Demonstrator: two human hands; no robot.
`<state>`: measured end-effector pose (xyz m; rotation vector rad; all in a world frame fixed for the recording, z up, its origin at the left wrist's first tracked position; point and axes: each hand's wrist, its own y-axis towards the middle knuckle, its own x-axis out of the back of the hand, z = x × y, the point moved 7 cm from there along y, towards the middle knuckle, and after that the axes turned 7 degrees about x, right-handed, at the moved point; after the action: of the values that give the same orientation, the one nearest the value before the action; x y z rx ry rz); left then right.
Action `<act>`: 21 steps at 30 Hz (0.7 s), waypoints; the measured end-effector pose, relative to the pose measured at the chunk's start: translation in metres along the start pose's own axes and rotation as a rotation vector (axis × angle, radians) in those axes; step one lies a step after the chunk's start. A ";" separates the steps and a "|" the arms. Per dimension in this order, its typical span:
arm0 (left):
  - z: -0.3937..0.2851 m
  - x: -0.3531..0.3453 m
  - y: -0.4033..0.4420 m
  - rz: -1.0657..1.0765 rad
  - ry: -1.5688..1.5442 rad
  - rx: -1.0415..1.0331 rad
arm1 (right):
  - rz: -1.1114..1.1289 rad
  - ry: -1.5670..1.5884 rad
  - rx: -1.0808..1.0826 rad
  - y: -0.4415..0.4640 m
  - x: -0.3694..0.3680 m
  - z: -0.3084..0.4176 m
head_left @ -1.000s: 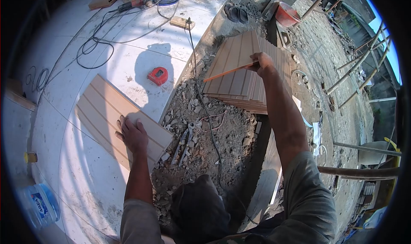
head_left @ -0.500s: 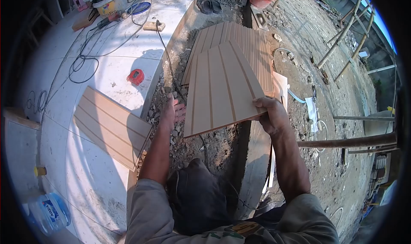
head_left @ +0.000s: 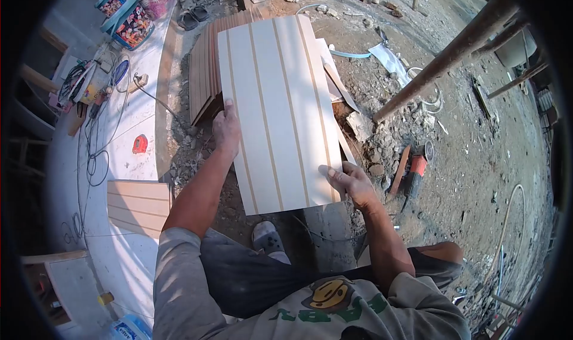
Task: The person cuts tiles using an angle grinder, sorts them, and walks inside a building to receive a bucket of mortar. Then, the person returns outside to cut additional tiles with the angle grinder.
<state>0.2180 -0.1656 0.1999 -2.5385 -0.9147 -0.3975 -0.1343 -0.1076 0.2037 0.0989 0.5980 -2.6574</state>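
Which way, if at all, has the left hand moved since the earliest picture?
Yes: the left hand has moved rightward, from over the white floor to beyond its edge, gripping the held panel.

Wearer in faded grey-khaki T-shirt [head_left: 262, 325], short loose sleeves [head_left: 181, 274], front print of green block letters [head_left: 377, 305] beside a yellow-and-brown emblem [head_left: 330, 293]; loose dark legwear [head_left: 256, 283], greyish shoe [head_left: 266, 237] with dark spots.

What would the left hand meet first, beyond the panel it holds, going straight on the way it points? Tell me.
Probably the stack of panels, which shows ahead of the left hand, partly hidden by the held panel. Depth is unclear: the hand might pass above the stack.
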 end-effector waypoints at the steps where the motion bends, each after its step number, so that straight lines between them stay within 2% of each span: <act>1: 0.004 -0.016 -0.007 -0.001 0.015 0.002 | -0.142 -0.070 0.020 -0.004 0.016 -0.008; 4: -0.007 -0.057 -0.056 -0.156 0.206 -0.079 | -0.466 -0.110 0.189 0.000 0.074 -0.075; 5: 0.012 -0.076 -0.065 -0.128 0.115 -0.076 | -0.598 -0.206 0.214 -0.003 0.098 -0.094; 6: 0.035 -0.094 -0.071 -0.101 0.018 -0.071 | -0.612 -0.337 0.106 -0.019 0.111 -0.086; 9: 0.057 -0.104 -0.107 -0.231 0.050 -0.109 | -0.643 -0.324 0.131 -0.029 0.135 -0.121; 11: 0.102 -0.112 -0.108 -0.213 0.172 0.033 | -0.609 -0.345 0.132 -0.045 0.138 -0.136; 12: 0.105 -0.114 -0.110 -0.219 0.163 0.024 | -0.608 -0.346 0.147 -0.041 0.142 -0.147; 14: 0.126 -0.113 -0.116 -0.226 0.187 0.090 | -0.635 -0.562 0.037 -0.039 0.148 -0.172; 21: 0.168 -0.118 -0.095 -0.287 0.250 0.064 | -0.598 -0.607 -0.076 -0.027 0.140 -0.154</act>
<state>0.0893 -0.0840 0.0330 -2.2393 -1.1723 -0.7393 -0.2767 -0.0729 0.0529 -1.0152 0.5741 -2.9690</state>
